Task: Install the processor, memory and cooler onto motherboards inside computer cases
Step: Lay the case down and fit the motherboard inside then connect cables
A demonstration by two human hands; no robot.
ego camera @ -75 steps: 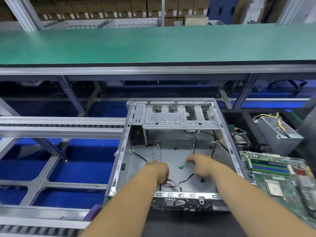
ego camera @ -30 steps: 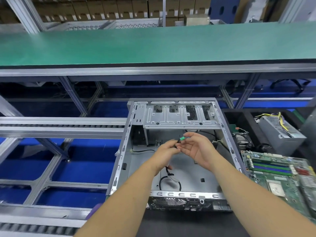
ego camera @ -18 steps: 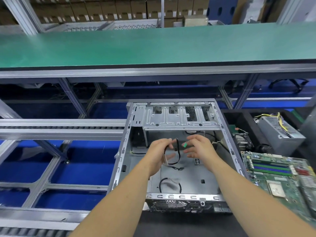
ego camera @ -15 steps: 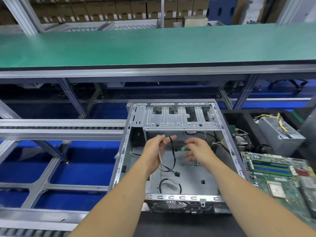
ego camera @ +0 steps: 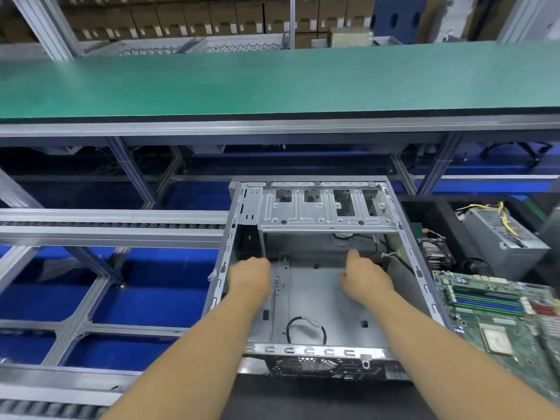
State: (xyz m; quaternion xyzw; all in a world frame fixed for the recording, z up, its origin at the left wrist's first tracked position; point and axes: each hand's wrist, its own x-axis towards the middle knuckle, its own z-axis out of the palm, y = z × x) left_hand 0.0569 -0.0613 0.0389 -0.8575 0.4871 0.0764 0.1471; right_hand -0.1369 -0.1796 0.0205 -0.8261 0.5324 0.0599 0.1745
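Both hands reach deep inside the case (ego camera: pixel 318 301); the motherboard (ego camera: pixel 497 316) lies right of it, nearer the right hand (ego camera: pixel 365 278). The left hand (ego camera: pixel 250 275) is curled, its hold hidden; the right's fingers hang loose, gripping nothing visible.

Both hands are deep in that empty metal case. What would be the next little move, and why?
Probably tuck the looped black cable aside: it lies on the bare floor of the computer case where the motherboard, waiting to the right, must sit.
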